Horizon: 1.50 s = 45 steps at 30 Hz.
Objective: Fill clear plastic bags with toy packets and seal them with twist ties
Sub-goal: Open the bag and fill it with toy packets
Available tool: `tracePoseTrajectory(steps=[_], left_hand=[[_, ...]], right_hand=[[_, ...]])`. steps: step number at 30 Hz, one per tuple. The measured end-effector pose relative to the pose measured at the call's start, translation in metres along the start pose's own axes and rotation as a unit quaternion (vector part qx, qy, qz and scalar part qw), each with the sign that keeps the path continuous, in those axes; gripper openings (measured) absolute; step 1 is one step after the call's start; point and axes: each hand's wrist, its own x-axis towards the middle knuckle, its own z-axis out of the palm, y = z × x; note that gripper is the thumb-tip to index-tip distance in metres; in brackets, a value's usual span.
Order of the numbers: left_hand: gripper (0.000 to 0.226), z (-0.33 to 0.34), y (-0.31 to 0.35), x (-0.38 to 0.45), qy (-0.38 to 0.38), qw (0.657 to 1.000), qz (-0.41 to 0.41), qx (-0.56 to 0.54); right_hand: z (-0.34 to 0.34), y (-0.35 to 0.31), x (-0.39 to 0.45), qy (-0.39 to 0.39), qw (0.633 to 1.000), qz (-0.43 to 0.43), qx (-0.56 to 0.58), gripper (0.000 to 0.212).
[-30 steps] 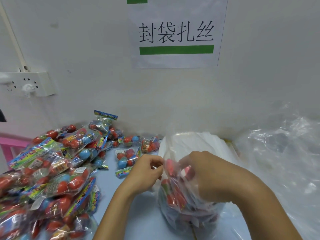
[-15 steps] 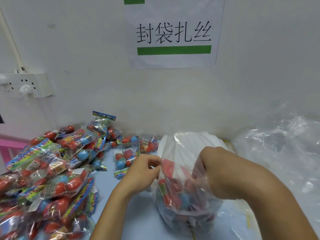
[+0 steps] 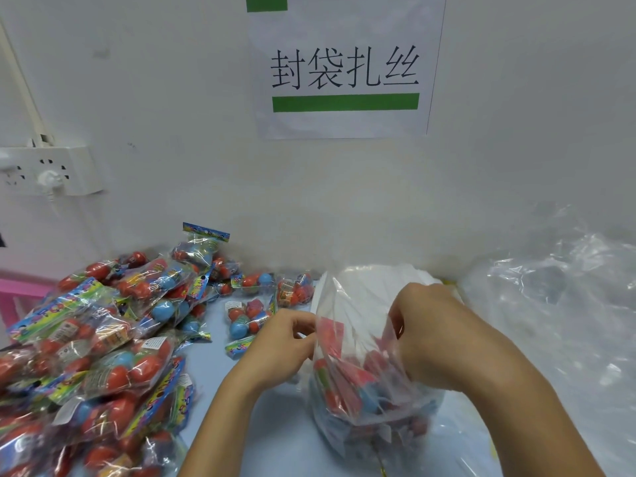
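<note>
I judge 1 clear bag (image 3: 371, 390) nearly filled: left hand (image 3: 278, 346) pinches its rim, right hand (image 3: 433, 335) apparently grips inside; tying remains.

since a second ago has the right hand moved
Yes. The right hand has pushed down and rightward into the clear bag, judged against the white bag stack behind it.

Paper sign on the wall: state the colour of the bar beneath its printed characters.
Green, on the white paper sign, under black characters; clearest in the head view.
</note>
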Motion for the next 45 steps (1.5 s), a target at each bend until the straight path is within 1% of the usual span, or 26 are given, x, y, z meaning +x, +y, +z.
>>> tracePoseTrajectory(steps=[2, 3, 5, 8, 10, 13, 17, 18, 19, 20, 22, 24, 25, 27, 29, 30, 31, 33, 34, 35, 36, 38, 39, 40, 43, 45], left_hand=[[0.023, 0.0, 0.001, 0.0, -0.002, 1.0, 0.001, -0.001], [0.02, 0.0, 0.001, 0.0, -0.003, 1.0, 0.001, 0.0], [0.018, -0.001, 0.001, -0.001, -0.002, 1.0, 0.002, 0.002], [0.022, -0.001, 0.003, -0.001, 0.001, 1.0, 0.0, 0.008], [0.026, -0.001, 0.005, -0.001, 0.001, 1.0, 0.002, 0.014], [0.027, -0.001, 0.007, -0.001, -0.001, 0.999, 0.008, 0.038], [0.03, -0.004, 0.005, -0.003, 0.002, 0.999, 0.006, 0.034], [0.03, -0.005, 0.005, -0.003, -0.001, 0.999, 0.004, 0.034], [0.029, -0.006, 0.005, -0.004, -0.005, 0.999, 0.003, 0.039], [0.026, -0.007, 0.006, -0.004, -0.008, 0.999, -0.001, 0.048], [0.023, -0.011, 0.01, -0.003, -0.001, 0.998, -0.002, 0.069], [0.019, -0.016, 0.019, -0.004, 0.036, 0.997, 0.017, 0.066], [0.019, -0.019, 0.027, -0.005, 0.064, 0.996, 0.035, 0.049], [0.017, -0.024, 0.045, -0.01, 0.111, 0.991, 0.071, 0.003], [0.017, -0.028, 0.063, -0.017, 0.109, 0.988, 0.095, -0.044], [0.025, -0.03, 0.07, -0.022, 0.088, 0.989, 0.104, -0.059], [0.039, -0.032, 0.075, -0.026, 0.054, 0.991, 0.109, -0.062], [0.066, -0.035, 0.082, -0.032, -0.033, 0.993, 0.108, -0.044], [0.072, -0.034, 0.085, -0.034, -0.072, 0.991, 0.103, -0.034], [0.072, -0.032, 0.086, -0.035, -0.09, 0.991, 0.098, -0.014], [0.067, -0.03, 0.086, -0.034, -0.082, 0.992, 0.098, 0.016], [0.037, -0.027, 0.087, -0.032, -0.024, 0.991, 0.113, 0.069], [0.023, -0.026, 0.086, -0.03, 0.003, 0.99, 0.119, 0.071], [0.016, -0.027, 0.085, -0.029, 0.021, 0.99, 0.125, 0.059], [0.018, -0.033, 0.084, -0.029, 0.068, 0.985, 0.158, 0.0], [0.024, -0.035, 0.088, -0.03, 0.104, 0.976, 0.188, -0.027]], right_hand=[[0.003, 0.0, 0.001, -0.046, 0.998, -0.002, -0.034, 0.015], [0.005, 0.0, 0.002, -0.059, 0.997, -0.005, -0.044, 0.02], [0.007, 0.001, 0.003, -0.069, 0.997, -0.008, -0.044, 0.028], [0.001, 0.003, 0.001, -0.058, 0.998, -0.02, -0.009, 0.025], [-0.006, 0.006, -0.001, -0.016, 0.999, -0.039, 0.031, 0.029], [-0.016, 0.015, -0.001, 0.075, 0.991, -0.077, 0.078, 0.029], [-0.03, 0.024, -0.002, 0.195, 0.961, -0.107, 0.166, 0.017], [-0.032, 0.028, -0.002, 0.215, 0.956, -0.102, 0.172, 0.009], [-0.032, 0.033, -0.001, 0.219, 0.959, -0.086, 0.159, 0.006], [-0.031, 0.038, -0.001, 0.201, 0.969, -0.062, 0.132, 0.015], [-0.028, 0.047, 0.0, 0.134, 0.988, -0.012, 0.079, 0.036], [-0.027, 0.048, -0.001, 0.066, 0.995, 0.019, 0.069, 0.05], [-0.028, 0.048, -0.002, 0.035, 0.997, 0.027, 0.071, 0.051], [-0.026, 0.048, -0.003, -0.022, 0.997, 0.034, 0.063, 0.041], [-0.023, 0.049, -0.002, -0.036, 0.996, 0.035, 0.068, 0.025], [-0.022, 0.049, 0.0, -0.027, 0.996, 0.031, 0.075, 0.02], [-0.022, 0.049, 0.0, -0.015, 0.996, 0.027, 0.087, 0.018], [-0.024, 0.049, 0.002, 0.019, 0.992, 0.01, 0.128, 0.019], [-0.025, 0.049, 0.002, 0.04, 0.988, -0.001, 0.147, 0.02], [-0.026, 0.049, 0.002, 0.058, 0.986, -0.013, 0.158, 0.021], [-0.027, 0.048, 0.002, 0.073, 0.983, -0.025, 0.168, 0.021], [-0.027, 0.046, 0.003, 0.1, 0.976, -0.037, 0.191, 0.021], [-0.027, 0.046, 0.003, 0.12, 0.971, -0.04, 0.202, 0.021], [-0.028, 0.045, 0.003, 0.146, 0.965, -0.043, 0.214, 0.021], [-0.031, 0.044, 0.005, 0.22, 0.939, -0.044, 0.261, 0.022], [-0.03, 0.042, 0.005, 0.246, 0.919, -0.048, 0.305, 0.021]])
